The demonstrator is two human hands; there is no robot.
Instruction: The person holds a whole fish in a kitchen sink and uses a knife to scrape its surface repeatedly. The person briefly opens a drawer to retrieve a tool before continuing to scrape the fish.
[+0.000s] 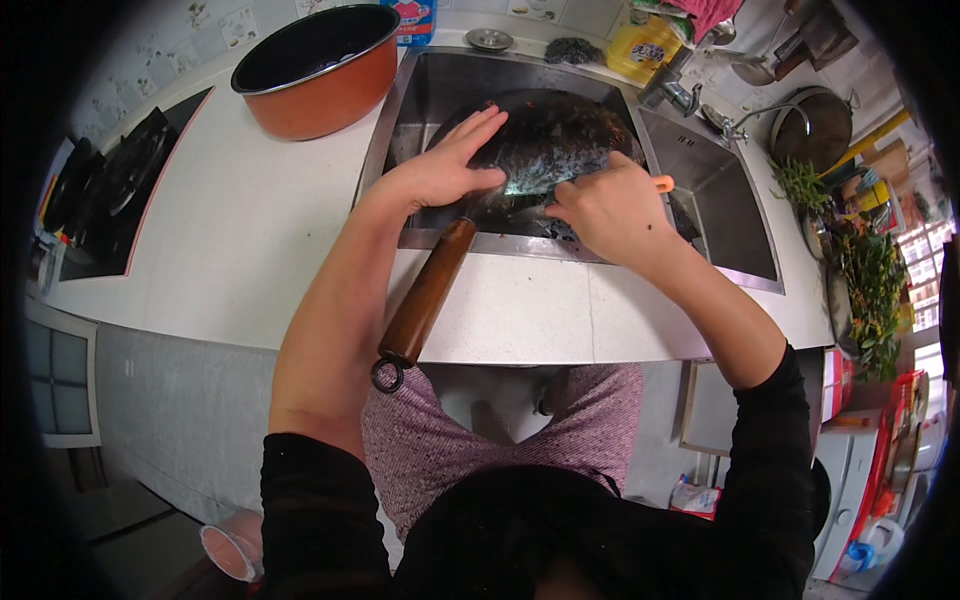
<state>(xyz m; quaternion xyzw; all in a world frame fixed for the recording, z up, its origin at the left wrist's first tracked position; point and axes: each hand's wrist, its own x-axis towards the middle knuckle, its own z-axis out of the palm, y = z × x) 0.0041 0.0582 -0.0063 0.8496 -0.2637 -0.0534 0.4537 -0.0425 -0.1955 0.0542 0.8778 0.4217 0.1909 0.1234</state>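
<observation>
A dark wok (559,124) lies bottom up in the left sink basin (442,71), its underside blackened with burnt patches and a paler, scraped-looking area near me. Its wooden handle (431,292) slants over the counter's front edge and ends in a metal ring. My left hand (457,161) rests on the left side of the wok, fingers spread and holding nothing. In my right hand (607,206) is a tool with an orange handle (664,184), held low against the near side of the wok. My fingers cover much of the tool, so its exact kind is unclear.
An orange pot (322,94) stands left of the sink, near a black cooktop (112,195). Behind the basin are a sink strainer (489,39), a dark scouring pad (574,51) and a yellow detergent bottle (637,49). A faucet (675,90) rises beside the right basin (712,180).
</observation>
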